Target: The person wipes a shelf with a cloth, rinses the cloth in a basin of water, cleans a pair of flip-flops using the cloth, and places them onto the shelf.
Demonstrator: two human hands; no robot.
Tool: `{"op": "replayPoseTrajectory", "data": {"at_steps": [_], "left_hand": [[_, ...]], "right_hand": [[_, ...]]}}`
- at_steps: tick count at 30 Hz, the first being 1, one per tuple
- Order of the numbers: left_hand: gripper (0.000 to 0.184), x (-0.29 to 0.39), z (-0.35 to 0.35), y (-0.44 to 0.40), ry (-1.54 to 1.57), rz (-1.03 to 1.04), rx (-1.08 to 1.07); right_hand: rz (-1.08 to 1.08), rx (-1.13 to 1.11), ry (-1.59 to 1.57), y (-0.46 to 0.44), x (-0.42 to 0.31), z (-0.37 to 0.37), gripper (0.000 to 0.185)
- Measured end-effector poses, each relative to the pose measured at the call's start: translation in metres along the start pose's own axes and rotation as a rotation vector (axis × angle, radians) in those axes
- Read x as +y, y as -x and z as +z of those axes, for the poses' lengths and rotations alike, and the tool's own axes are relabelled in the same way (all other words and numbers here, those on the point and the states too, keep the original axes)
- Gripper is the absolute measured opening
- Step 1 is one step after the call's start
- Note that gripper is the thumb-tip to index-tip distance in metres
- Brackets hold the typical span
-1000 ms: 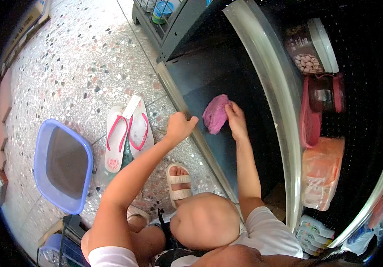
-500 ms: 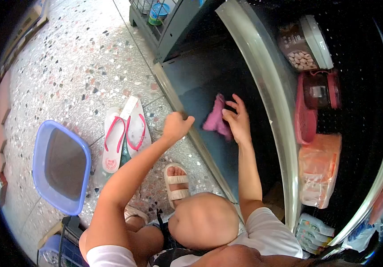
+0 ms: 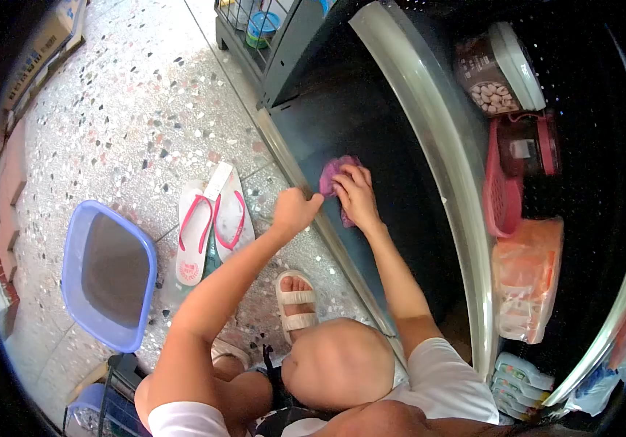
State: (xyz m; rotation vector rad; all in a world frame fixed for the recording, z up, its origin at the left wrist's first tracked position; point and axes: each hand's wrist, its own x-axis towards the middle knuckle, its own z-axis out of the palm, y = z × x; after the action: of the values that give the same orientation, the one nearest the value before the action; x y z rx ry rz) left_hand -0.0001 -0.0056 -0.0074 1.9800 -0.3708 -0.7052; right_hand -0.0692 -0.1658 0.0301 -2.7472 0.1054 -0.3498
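Observation:
A crumpled pink cloth (image 3: 329, 176) lies on the dark bottom shelf (image 3: 320, 131), partly covered by my right hand (image 3: 355, 195), whose bent fingers grip and press it down. To the left of it, my left hand (image 3: 297, 210) is closed on the shelf's pale front edge (image 3: 278, 149), with the thumb pointing toward the cloth. White flip-flops with pink straps (image 3: 195, 237) lie on the floor left of my left forearm. Farther left stands a blue basin (image 3: 154, 266) that holds greyish water.
An upper shelf edge (image 3: 440, 138) curves along the right of my right arm. Beyond it are a nut jar (image 3: 491, 76), a pink basket (image 3: 498, 197), and orange packages (image 3: 528, 280). A wire rack (image 3: 255, 40) stands at the top, cardboard (image 3: 36, 62) at upper left.
My right hand was apart from the cloth with its fingers spread half a second ago; now it has moved left and down onto it. My left hand has stayed on the edge.

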Motion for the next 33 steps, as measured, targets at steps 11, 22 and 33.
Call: {"op": "replayPoseTrajectory", "data": {"at_steps": [11,22,33], "left_hand": [[0.04,0.002,-0.005,0.005,0.016,0.043,0.017],[0.033,0.003,-0.002,0.002,0.035,0.046,-0.002],[0.039,0.011,-0.006,0.004,0.048,-0.004,-0.025]], "right_hand": [[-0.238,-0.091,-0.079,-0.026,-0.009,-0.001,0.025],[-0.228,-0.292,-0.088,-0.043,-0.003,0.009,0.02],[-0.165,-0.209,-0.049,-0.094,-0.015,0.037,0.023]]}}
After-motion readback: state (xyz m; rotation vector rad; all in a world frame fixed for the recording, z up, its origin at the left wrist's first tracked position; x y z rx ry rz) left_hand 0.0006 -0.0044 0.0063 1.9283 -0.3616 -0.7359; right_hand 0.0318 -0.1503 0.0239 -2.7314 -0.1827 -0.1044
